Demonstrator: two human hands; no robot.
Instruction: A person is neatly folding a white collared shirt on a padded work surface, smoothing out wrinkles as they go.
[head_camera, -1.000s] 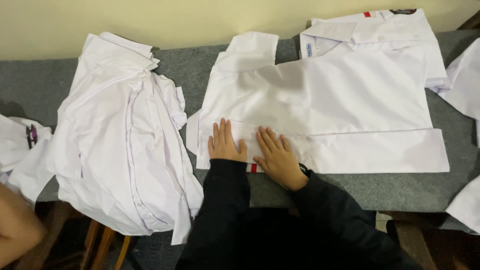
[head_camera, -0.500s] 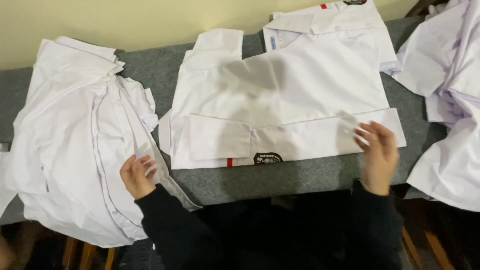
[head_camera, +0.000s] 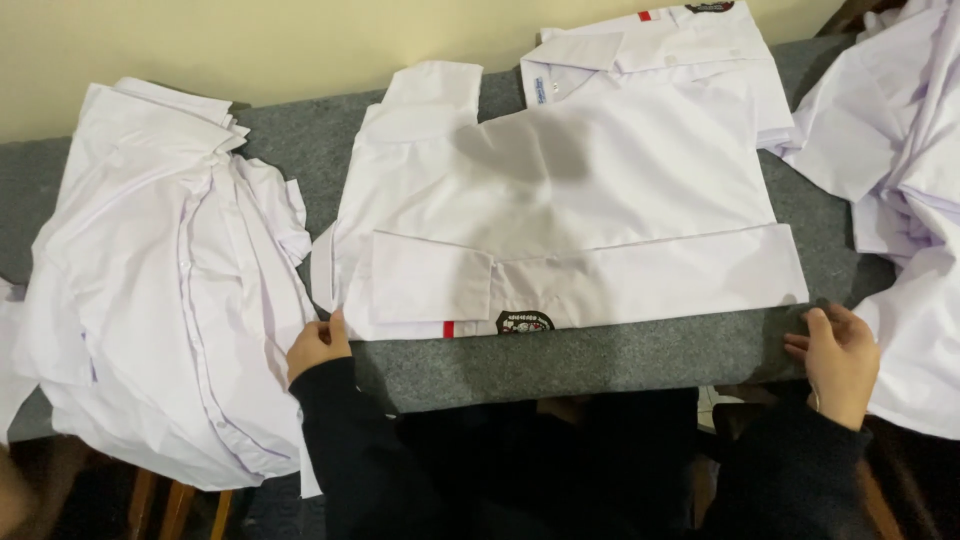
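Note:
A white shirt (head_camera: 590, 210) lies flat on a grey felt-covered table (head_camera: 560, 355), its near side folded over into a long band with a small dark badge (head_camera: 525, 322) and a red tag at the edge. My left hand (head_camera: 318, 345) sits at the shirt's near left corner, fingers curled at the fabric edge. At the near right corner rests my right hand (head_camera: 838, 352), fingertips touching the table just below the fold. Whether either hand pinches the cloth is unclear. Both arms wear dark sleeves.
A heap of white shirts (head_camera: 160, 280) drapes over the table's left end. Another pile of white garments (head_camera: 905, 170) lies at the right. A pale wall (head_camera: 300, 40) runs behind the table. Wooden chair legs (head_camera: 150, 505) show below left.
My hands moved apart from the middle of the fold to its two near corners. The left hand left the shirt pile and came to the shirt's corner. The view shifted.

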